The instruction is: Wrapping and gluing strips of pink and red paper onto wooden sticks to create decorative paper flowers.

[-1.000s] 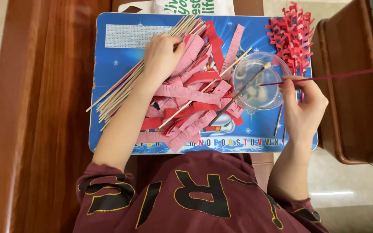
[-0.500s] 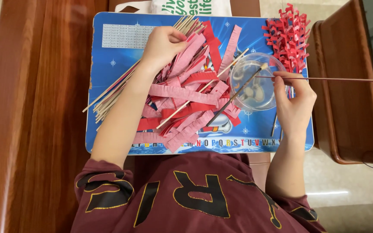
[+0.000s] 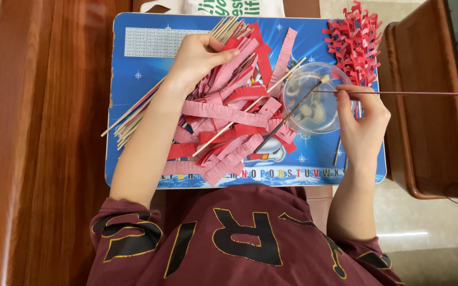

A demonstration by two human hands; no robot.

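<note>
Since the earlier frame, the right hand (image 3: 363, 124) has tilted its thin red-wrapped stick (image 3: 420, 94) from slightly slanted to level, fingers pinching its end at the rim of the clear round plastic bowl (image 3: 314, 98). That bowl holds whitish paste and a brush's tip (image 3: 324, 79). Left hand (image 3: 200, 55) rests with fingers curled over the heap of fringed pink and red paper strips (image 3: 229, 114) on the blue lap table (image 3: 144, 69).
</note>
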